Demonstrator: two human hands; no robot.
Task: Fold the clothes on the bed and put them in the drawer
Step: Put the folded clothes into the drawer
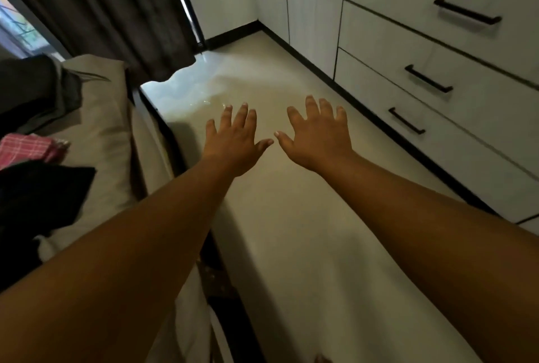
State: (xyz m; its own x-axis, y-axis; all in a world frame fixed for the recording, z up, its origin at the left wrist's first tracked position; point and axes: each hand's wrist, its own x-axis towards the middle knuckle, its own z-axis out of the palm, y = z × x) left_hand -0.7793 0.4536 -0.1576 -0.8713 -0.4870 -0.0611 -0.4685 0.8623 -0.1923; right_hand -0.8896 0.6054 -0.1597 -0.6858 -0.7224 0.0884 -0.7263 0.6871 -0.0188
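Head view: left hand (233, 141) and right hand (318, 141) spread empty above floor (291, 217); black garment (43, 193) by bed (99, 129) edge could slide off if tugged.

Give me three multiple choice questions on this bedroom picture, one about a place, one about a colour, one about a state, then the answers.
1. Where is the pink checked cloth?
A. On the bed
B. On the floor
C. In a drawer

2. What colour are the drawer handles?
A. White
B. Black
C. Gold

3. How are the left hand and right hand?
A. Gripping cloth
B. Clenched fists
C. Open, holding nothing

Answers: 1 A, it lies there beside dark garments. 2 B, black bars on white drawer fronts. 3 C, fingers spread, nothing in them.
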